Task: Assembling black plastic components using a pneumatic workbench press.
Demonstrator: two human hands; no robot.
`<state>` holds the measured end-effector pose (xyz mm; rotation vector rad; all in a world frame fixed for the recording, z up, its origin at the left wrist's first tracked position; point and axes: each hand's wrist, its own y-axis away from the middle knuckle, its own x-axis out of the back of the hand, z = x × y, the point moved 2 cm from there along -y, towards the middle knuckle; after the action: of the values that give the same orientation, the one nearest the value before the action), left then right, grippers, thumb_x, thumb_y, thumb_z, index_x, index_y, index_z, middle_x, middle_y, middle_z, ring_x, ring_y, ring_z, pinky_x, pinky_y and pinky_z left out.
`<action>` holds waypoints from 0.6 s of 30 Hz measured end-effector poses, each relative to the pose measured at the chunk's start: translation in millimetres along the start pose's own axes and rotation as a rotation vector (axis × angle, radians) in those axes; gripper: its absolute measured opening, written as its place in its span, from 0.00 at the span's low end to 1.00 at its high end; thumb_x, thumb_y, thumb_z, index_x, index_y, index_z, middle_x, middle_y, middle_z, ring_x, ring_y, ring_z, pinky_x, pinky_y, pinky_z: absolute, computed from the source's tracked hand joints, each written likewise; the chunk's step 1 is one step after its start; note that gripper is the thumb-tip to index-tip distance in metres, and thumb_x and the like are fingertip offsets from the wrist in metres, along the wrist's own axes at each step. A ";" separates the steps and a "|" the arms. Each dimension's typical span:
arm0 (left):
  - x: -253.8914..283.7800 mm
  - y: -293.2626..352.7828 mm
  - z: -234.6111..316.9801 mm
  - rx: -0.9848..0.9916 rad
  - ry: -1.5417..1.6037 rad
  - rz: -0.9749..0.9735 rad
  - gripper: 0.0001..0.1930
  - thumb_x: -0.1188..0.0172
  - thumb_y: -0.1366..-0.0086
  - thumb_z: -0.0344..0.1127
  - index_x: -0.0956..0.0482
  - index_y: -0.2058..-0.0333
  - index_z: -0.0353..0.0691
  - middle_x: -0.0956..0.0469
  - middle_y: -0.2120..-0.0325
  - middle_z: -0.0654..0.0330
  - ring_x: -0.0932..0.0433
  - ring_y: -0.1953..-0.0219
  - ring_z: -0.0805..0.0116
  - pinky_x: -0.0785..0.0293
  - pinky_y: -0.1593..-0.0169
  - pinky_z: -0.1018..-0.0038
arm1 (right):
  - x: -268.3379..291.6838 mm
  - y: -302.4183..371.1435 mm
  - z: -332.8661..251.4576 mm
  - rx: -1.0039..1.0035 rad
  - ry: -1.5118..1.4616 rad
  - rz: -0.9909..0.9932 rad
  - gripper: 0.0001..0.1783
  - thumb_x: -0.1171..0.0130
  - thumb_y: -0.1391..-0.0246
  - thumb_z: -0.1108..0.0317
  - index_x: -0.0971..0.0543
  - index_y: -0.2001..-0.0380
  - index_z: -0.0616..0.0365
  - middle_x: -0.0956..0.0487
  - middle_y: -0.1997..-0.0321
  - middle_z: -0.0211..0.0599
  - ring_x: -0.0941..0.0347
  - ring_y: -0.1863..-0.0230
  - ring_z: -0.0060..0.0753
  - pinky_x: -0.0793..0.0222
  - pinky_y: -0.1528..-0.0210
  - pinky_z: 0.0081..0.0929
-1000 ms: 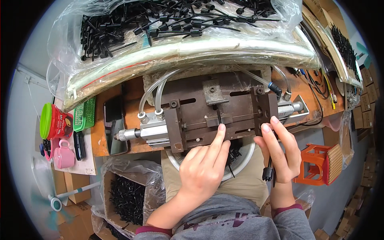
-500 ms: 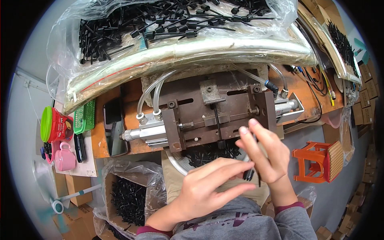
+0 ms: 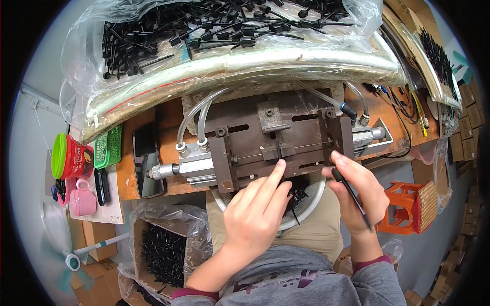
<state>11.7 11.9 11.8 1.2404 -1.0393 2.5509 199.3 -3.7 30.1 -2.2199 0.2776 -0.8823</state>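
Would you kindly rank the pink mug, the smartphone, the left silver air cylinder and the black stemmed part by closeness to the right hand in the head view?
1. Black stemmed part: held in the right hand.
2. Left silver air cylinder: left of centre.
3. Smartphone: left of the cylinder.
4. Pink mug: left of the phone.

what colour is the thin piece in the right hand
Black: the thin piece in the right hand shows best in the head view.
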 end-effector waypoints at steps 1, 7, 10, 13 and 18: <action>-4.1 1.4 -1.3 -0.012 -0.048 -0.021 0.15 0.27 0.55 0.30 0.15 0.65 0.39 0.18 0.51 0.56 0.19 0.68 0.67 0.23 0.64 0.74 | 3.1 -1.0 1.2 -0.057 -0.061 -0.032 0.18 0.28 0.55 0.77 0.17 0.58 0.67 0.16 0.58 0.50 0.16 0.61 0.38 0.20 0.62 0.26; -6.3 -8.5 -2.7 -0.033 -0.145 -0.077 0.14 0.28 0.54 0.31 0.16 0.65 0.39 0.17 0.51 0.56 0.19 0.74 0.70 0.26 0.67 0.76 | 6.8 -1.4 1.3 -0.549 -0.528 -0.116 0.09 0.31 0.50 0.77 0.16 0.65 0.70 0.16 0.68 0.42 0.23 0.77 0.21 0.29 0.75 0.16; -4.7 -8.5 -0.9 -0.027 -0.145 -0.088 0.14 0.28 0.54 0.31 0.16 0.65 0.39 0.17 0.51 0.56 0.20 0.75 0.70 0.26 0.68 0.76 | 13.0 -0.1 -0.3 -0.702 -0.656 -0.177 0.09 0.29 0.50 0.76 0.16 0.66 0.70 0.16 0.69 0.40 0.24 0.78 0.18 0.31 0.77 0.14; -3.0 -6.8 -1.6 -0.017 -0.147 -0.103 0.15 0.28 0.53 0.31 0.16 0.63 0.40 0.17 0.52 0.57 0.20 0.75 0.70 0.27 0.70 0.77 | 8.5 -2.6 -3.6 -0.739 -0.711 -0.201 0.09 0.26 0.53 0.76 0.19 0.72 0.67 0.18 0.74 0.33 0.27 0.78 0.13 0.35 0.78 0.12; 9.3 -17.0 1.1 -0.058 0.152 -0.012 0.21 0.27 0.52 0.31 0.17 0.56 0.38 0.16 0.57 0.57 0.17 0.68 0.66 0.23 0.68 0.76 | -1.1 -3.5 0.0 -0.684 -0.641 -0.332 0.12 0.23 0.55 0.71 0.19 0.75 0.63 0.21 0.81 0.25 0.30 0.79 0.09 0.40 0.78 0.10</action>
<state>12.8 22.4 28.1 1.0169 -1.0619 2.5402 198.3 -0.8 32.0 -3.1091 -0.1274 -0.1806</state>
